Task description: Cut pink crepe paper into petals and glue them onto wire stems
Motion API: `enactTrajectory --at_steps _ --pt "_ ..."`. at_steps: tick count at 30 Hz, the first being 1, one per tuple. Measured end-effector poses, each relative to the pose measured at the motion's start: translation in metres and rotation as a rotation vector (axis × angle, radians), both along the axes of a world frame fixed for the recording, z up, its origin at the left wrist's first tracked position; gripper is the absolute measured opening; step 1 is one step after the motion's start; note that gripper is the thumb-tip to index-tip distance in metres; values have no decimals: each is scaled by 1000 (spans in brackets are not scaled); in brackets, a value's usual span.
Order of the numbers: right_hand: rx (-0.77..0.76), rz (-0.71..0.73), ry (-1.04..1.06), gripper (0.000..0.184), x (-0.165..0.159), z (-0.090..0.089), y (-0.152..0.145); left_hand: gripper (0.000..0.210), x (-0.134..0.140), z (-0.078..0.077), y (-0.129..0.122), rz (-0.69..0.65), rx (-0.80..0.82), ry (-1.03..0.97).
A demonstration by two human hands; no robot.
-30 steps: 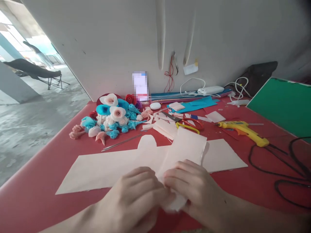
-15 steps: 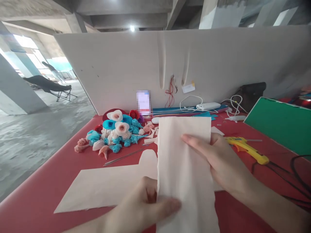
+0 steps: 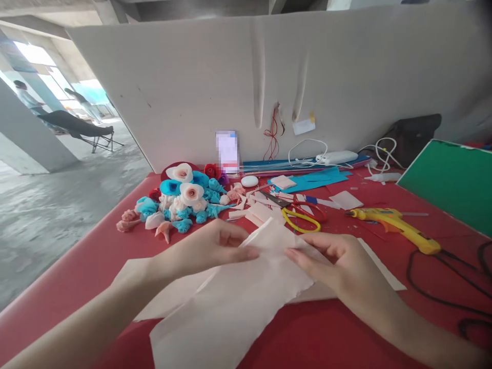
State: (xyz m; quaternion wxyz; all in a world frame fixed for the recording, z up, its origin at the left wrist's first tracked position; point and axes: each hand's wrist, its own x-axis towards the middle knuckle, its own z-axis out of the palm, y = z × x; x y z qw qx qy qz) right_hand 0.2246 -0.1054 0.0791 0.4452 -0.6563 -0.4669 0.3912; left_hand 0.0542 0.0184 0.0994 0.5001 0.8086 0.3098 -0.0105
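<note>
A long strip of pale cream-pink paper (image 3: 226,312), looking like crepe paper, is pinched between my two hands near its far end. My left hand (image 3: 226,246) is closed on its left edge, thumb on top. Gripping the right edge is my right hand (image 3: 326,259), also thumb on top. The strip slants toward me and to the left, its near end hanging loose. Beneath it lies another pale paper sheet (image 3: 165,300), partly covered by my left arm. Just beyond the held end rest scissors (image 3: 300,220) with red and yellow handles.
Paper flowers (image 3: 180,200) in blue, white, pink and red are heaped at the back left. A yellow glue gun (image 3: 400,228) with a black cable lies right. Blue paper (image 3: 319,179), paper scraps (image 3: 261,212), a phone (image 3: 227,151) and a green board (image 3: 453,189) stand or lie behind.
The strip has turned from upright to slanting, its far end lowered toward me. My left hand has moved up to that end, level with the right. Scissors and scraps now show.
</note>
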Motion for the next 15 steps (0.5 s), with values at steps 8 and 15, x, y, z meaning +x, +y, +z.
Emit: enactTrajectory --at_steps 8,15 --pt "-37 99 -21 18 6 7 -6 40 9 10 -28 84 -83 -136" --pt "119 212 -295 22 11 12 -12 36 8 5 -38 29 -69 -144"
